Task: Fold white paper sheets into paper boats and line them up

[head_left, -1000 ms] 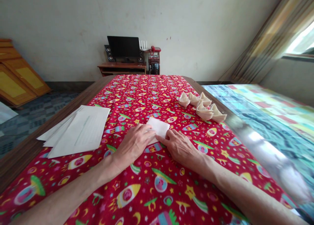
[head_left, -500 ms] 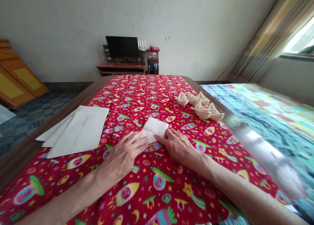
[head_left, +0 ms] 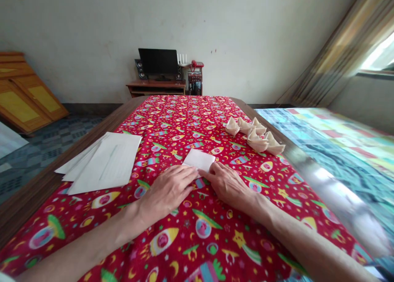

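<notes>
A small folded sheet of white paper [head_left: 199, 159] lies on the red patterned tablecloth in front of me. My left hand [head_left: 172, 187] rests over its near left part, fingers laid flat and pointing right, the thumb apart below them. At the right edge of the paper, my right hand [head_left: 226, 178] has its fingers curled and its thumb on the near corner, gripping it. Both hands' fingertips almost meet at the near edge, which they partly hide. Several folded paper pieces [head_left: 257, 141], boat-like in shape, stand grouped to the right, beyond my right hand.
A fanned stack of white sheets [head_left: 115, 161] lies on the left of the tablecloth [head_left: 191, 228]. A monitor [head_left: 158, 62] and speakers stand on a desk by the far wall. Along the right side is a bed [head_left: 310, 138]; a wooden cabinet [head_left: 26, 93] stands far left.
My left hand has slid right across the paper, covering more of its near part and coming close to the right fingertips. My right hand stays at the paper's right edge. The view has shifted slightly.
</notes>
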A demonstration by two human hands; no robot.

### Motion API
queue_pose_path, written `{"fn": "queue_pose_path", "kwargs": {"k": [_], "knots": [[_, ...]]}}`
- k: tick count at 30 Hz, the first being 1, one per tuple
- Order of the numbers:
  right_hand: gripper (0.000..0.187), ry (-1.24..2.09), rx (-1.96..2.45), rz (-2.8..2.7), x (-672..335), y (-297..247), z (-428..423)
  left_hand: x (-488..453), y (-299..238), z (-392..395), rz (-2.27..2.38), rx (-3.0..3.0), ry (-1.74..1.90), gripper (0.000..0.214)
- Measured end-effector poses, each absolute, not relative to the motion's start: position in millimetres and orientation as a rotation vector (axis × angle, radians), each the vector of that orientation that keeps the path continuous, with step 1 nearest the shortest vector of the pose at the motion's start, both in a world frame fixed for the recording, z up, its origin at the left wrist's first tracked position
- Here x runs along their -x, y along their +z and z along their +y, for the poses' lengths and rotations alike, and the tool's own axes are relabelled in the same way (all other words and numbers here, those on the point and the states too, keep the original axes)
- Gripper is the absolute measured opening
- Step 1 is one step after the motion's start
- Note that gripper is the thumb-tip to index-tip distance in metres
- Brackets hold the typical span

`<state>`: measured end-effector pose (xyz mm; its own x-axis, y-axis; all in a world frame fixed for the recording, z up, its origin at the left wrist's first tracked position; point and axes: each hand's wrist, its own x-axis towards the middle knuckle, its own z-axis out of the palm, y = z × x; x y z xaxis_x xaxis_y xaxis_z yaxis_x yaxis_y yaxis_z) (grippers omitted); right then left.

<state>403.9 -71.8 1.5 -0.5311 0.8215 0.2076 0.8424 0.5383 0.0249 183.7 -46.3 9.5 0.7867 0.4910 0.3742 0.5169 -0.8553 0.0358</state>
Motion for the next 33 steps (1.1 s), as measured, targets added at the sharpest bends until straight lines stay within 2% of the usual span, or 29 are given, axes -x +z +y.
{"fn": "queue_pose_path", "kwargs": {"k": [8, 14, 21, 26, 30, 33], "knots": [[0.048, -0.341, 1.477, -2.454, -438, 3, -41, -182, 10, -36, -0.682, 2.979, -0.509, 0.032], [0.033, -0.371, 1.219, -2.485, -445, -2, -30, -172, 5, -16, -0.626, 2.871, -0.551, 0.032], [0.018, -0.585, 1.002, -2.395, -433, 8, -49, -170, 4, 22, -0.658, 2.729, -0.686, 0.027], [0.018, -0.498, 1.129, -2.397, -425, 6, -60, -171, -8, 34, -0.676, 2.788, -0.842, 0.027], [0.035, -0.489, 1.256, -2.403, -429, -3, -48, -167, -17, 39, -0.690, 2.901, -0.956, 0.027], [0.023, -0.548, 1.196, -2.409, -431, -5, -39, -165, -19, 40, -0.727, 2.934, -0.915, 0.027]]}}
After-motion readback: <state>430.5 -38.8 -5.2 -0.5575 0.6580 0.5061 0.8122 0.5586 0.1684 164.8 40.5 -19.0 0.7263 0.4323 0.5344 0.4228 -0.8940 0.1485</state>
